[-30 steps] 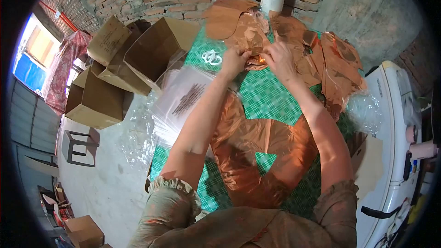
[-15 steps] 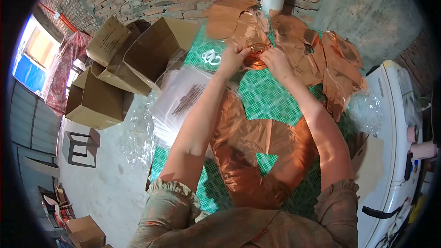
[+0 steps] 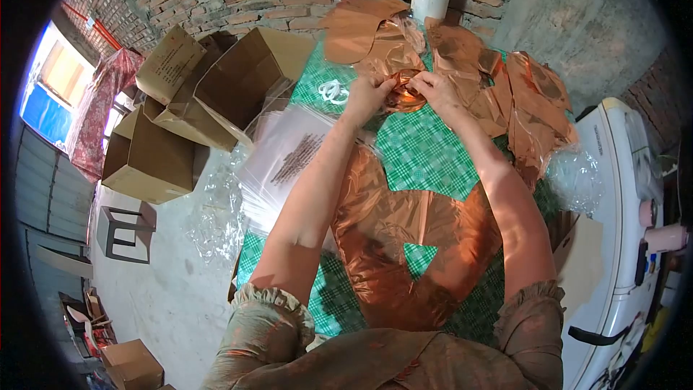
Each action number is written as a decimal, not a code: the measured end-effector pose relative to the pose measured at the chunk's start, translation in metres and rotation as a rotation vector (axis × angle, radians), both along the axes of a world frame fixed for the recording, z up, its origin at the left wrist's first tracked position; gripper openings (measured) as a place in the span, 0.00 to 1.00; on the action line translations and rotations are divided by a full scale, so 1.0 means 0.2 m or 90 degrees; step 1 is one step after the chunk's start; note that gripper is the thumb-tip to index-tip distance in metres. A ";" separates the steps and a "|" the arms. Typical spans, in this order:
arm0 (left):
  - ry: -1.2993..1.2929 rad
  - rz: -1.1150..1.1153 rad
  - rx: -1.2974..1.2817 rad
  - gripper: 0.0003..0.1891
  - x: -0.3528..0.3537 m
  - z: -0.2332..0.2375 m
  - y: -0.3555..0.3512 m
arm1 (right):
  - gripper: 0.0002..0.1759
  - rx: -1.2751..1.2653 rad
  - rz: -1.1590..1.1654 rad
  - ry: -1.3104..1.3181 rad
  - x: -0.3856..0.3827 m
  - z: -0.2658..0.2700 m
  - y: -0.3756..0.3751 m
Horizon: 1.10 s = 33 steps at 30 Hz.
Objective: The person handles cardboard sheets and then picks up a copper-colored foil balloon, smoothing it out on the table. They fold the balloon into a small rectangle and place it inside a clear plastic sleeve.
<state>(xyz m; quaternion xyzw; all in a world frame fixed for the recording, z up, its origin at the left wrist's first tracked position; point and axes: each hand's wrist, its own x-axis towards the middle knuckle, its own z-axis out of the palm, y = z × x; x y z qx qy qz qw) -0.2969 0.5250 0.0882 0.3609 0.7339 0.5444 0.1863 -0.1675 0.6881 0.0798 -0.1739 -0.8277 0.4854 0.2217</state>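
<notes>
At the far part of the table, my left hand (image 3: 369,99) and my right hand (image 3: 439,96) face each other, fingers pinched on a shiny copper-coloured foil bundle (image 3: 408,103). Its exact kind is hard to make out, and the fingertips partly cover it. Closer to me lies a large copper-coloured foil balloon (image 3: 393,209), shaped like a letter A with its point toward me. It looks creased and only slightly puffed. More flat copper foil pieces (image 3: 462,65) lie just beyond and to the right of my hands. White rings (image 3: 333,92) rest left of my left hand.
A green checked cloth (image 3: 422,148) covers the table. A stack of printed clear plastic bags (image 3: 278,152) lies left of my left forearm. Open cardboard boxes (image 3: 162,152) stand at the left, a small stool (image 3: 126,235) on the floor. A white appliance (image 3: 610,173) is at the right.
My fingers have shifted slightly on the foil bundle, and its looped shape looks different, more bunched. Both hands stay in nearly the same place. The large balloon lies as before.
</notes>
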 end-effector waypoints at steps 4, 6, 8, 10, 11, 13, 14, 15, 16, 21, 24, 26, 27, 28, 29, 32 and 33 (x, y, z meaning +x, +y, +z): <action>0.048 0.005 -0.001 0.15 -0.02 -0.04 0.02 | 0.15 -0.004 0.012 -0.070 0.03 0.10 -0.04; 0.054 0.002 -0.010 0.15 -0.02 -0.04 0.02 | 0.15 0.015 -0.003 -0.089 0.02 0.11 -0.05; 0.041 0.002 -0.016 0.15 -0.02 -0.03 0.02 | 0.15 0.031 -0.014 -0.082 -0.01 0.09 -0.05; -0.004 -0.017 0.008 0.15 -0.02 -0.05 0.02 | 0.15 0.037 -0.020 -0.039 -0.03 0.11 -0.07; -0.043 -0.038 0.035 0.15 -0.03 -0.06 0.02 | 0.14 0.040 -0.023 -0.018 -0.03 0.12 -0.07; -0.035 -0.059 0.029 0.16 -0.02 -0.03 0.01 | 0.13 0.140 -0.033 0.039 -0.09 0.05 -0.03; 0.011 -0.059 -0.003 0.16 -0.01 0.01 -0.02 | 0.12 0.190 -0.038 0.068 -0.12 0.01 -0.01; 0.057 -0.058 -0.036 0.17 0.00 0.03 -0.03 | 0.11 0.193 -0.038 0.091 -0.12 0.03 -0.02; 0.061 -0.060 -0.031 0.17 -0.01 0.01 -0.02 | 0.10 0.196 -0.038 0.113 -0.12 0.04 -0.04; 0.066 -0.049 -0.020 0.17 -0.03 -0.04 0.01 | 0.07 0.345 -0.062 0.194 -0.15 0.04 -0.07; 0.157 -0.025 -0.075 0.16 -0.03 -0.05 0.02 | 0.06 0.449 -0.097 0.211 -0.14 0.06 -0.09; 0.171 -0.021 -0.028 0.16 -0.04 -0.08 0.03 | 0.07 0.512 -0.123 0.216 -0.12 0.08 -0.11; 0.179 -0.019 -0.005 0.15 -0.04 -0.09 0.04 | 0.07 0.519 -0.151 0.231 -0.11 0.10 -0.13; 0.163 0.001 -0.010 0.15 -0.03 -0.10 0.04 | 0.07 0.526 -0.179 0.246 -0.10 0.12 -0.15; 0.149 0.021 -0.013 0.15 -0.03 -0.10 0.05 | 0.07 0.535 -0.206 0.264 -0.08 0.14 -0.17; 0.087 0.054 -0.017 0.14 0.00 -0.04 0.04 | 0.09 0.491 -0.071 0.128 -0.01 0.07 -0.15; 0.064 0.059 -0.017 0.14 0.00 -0.01 0.04 | 0.09 0.532 -0.053 0.117 0.00 0.03 -0.15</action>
